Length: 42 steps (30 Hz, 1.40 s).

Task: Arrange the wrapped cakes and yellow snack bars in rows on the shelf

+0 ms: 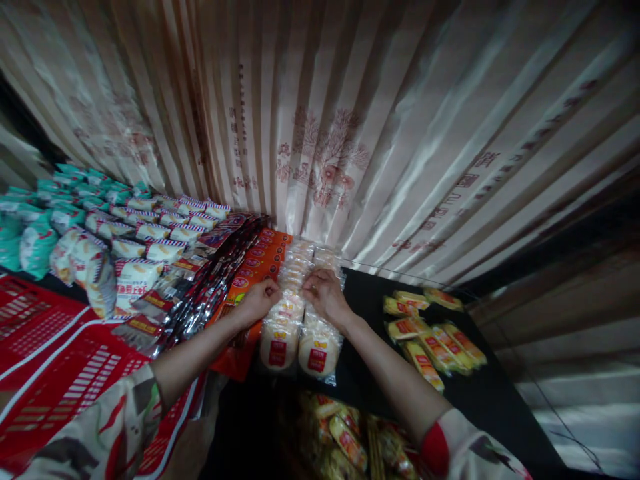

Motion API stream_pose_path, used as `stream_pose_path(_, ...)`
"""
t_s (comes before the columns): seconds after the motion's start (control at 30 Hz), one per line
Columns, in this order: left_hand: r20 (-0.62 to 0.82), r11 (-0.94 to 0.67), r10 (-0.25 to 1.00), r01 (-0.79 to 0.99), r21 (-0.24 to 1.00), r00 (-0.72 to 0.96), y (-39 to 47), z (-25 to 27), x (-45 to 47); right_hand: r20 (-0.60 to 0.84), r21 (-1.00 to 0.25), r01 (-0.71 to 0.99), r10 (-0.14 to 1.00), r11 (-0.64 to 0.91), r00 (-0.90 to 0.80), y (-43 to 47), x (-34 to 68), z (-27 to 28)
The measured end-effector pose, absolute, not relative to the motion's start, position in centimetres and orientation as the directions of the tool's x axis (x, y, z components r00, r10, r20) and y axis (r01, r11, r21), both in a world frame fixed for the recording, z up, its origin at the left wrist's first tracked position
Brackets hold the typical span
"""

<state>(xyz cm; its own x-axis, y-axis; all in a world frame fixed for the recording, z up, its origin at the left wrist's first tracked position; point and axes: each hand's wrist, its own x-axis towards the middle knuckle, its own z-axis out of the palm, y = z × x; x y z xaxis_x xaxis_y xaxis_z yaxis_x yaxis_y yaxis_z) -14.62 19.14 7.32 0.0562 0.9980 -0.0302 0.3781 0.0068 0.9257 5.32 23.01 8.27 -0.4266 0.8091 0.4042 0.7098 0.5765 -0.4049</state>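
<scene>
Two rows of clear packets of round rice crackers point(278, 347) lie side by side, overlapping, on the dark table. My left hand point(259, 300) is closed at the left edge of these rows, thumb and fingertips drawn together. Over the right-hand row, my right hand point(326, 295) is bent in a pinch, its fingertips facing the left hand across a small gap. The picture is dim, and whatever is between the fingers of either hand cannot be made out. An orange printed bag point(255, 267) lies beneath and beside my left wrist.
Teal snack bags point(37, 247), white snack bags point(135, 280) and dark shiny packets point(213, 300) stand in rows at left. A red basket point(100, 373) is in front. Yellow packets point(425, 340) lie on the black tabletop point(500, 400); more yellow packets point(347, 443) sit lower down. Curtains point(320, 80) hang behind.
</scene>
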Motion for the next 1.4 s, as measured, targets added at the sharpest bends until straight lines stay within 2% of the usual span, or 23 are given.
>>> stream_pose_path(0.23,0.005,0.003,1.000,0.471,0.882,-0.017,19.1,6.6,-14.1,0.440,-0.397,0.669,0.770,0.628,-0.462,22.1,6.0,9.6)
stream_pose_path(0.4,0.011,0.002,1.000,0.470,0.883,-0.026,19.1,6.2,-14.0,0.386,-0.371,0.666,0.760,0.647,-0.523,21.6,5.9,10.0)
stream_pose_path(0.77,-0.034,0.036,0.999,0.223,0.974,-0.012,18.6,5.7,-14.9,0.344,-0.325,0.716,0.782,0.618,-0.519,20.9,4.9,10.3)
stream_pose_path(0.9,-0.035,0.039,0.999,0.314,0.949,-0.020,17.7,6.1,-15.8,0.336,-0.345,0.720,0.796,0.602,-0.504,20.9,4.8,10.3)
stream_pose_path(1.03,-0.093,0.058,0.993,0.400,0.915,0.068,17.0,6.9,-16.3,0.328,-0.353,0.727,0.805,0.589,-0.494,21.0,4.8,10.0)
stream_pose_path(1.27,-0.079,0.048,0.993,0.307,0.950,0.089,16.4,7.7,-15.5,0.324,-0.366,0.724,0.809,0.585,-0.490,21.2,4.8,9.8)
stream_pose_path(1.4,-0.050,0.038,0.998,0.349,0.937,0.026,16.3,7.4,-15.0,0.329,-0.382,0.712,0.807,0.589,-0.491,21.2,4.9,9.6)
